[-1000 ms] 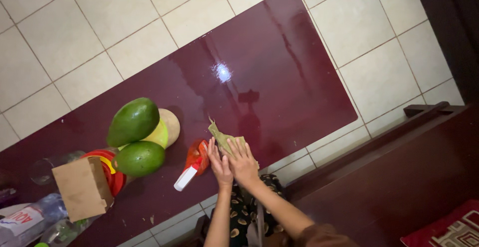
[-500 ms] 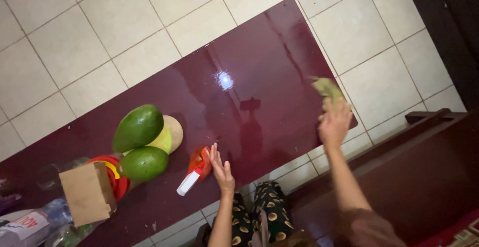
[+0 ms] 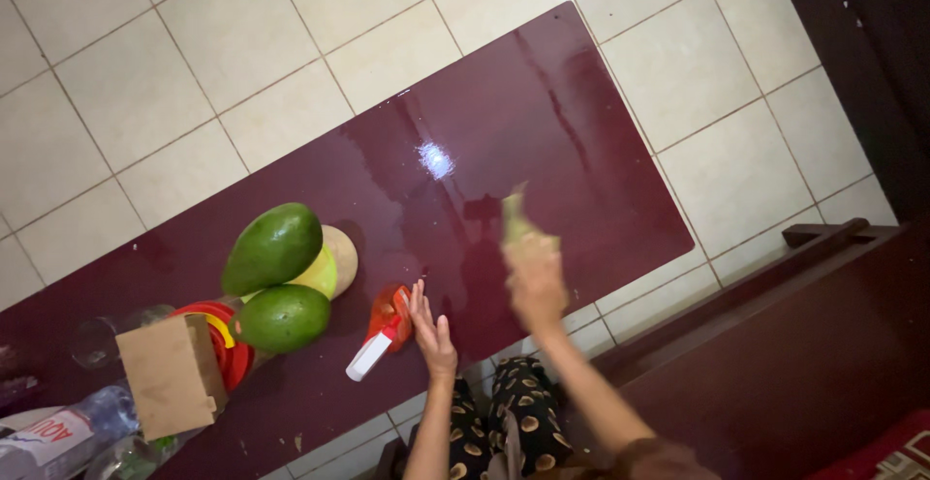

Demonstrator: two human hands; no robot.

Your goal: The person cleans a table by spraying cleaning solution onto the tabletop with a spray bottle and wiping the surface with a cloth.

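From the head camera, looking straight down, a long dark red glossy tabletop [image 3: 542,122] lies across a floor of pale tiles [image 3: 145,83]. The right hand [image 3: 533,281] is blurred by motion and presses a crumpled olive-green cloth [image 3: 516,223] onto the tabletop, a little toward the person from the bright reflection of a lamp; its grip is closed on the cloth, the fingers bent over it. The left hand [image 3: 431,330] rests flat near the front edge with the fingers spread and straight, so its grip is open and holds nothing. Just beside it, on its left side, lies an orange spray bottle [image 3: 381,330] with a white nozzle, on its side; whether the hand touches it I cannot tell. Further left there are two green fruits, perhaps large mangoes or avocados [image 3: 271,247], a pale round melon-like fruit [image 3: 334,257] behind them, a red and yellow plastic thing [image 3: 218,335], a brown cardboard box [image 3: 170,373], a clear glass [image 3: 97,340] and plastic bottles [image 3: 68,432]. I judge that the step in hand is wiping the tabletop with the cloth. The next stroke calls for even pressure along the free right part of the surface, and for care near the spray bottle, which the cloth could push.
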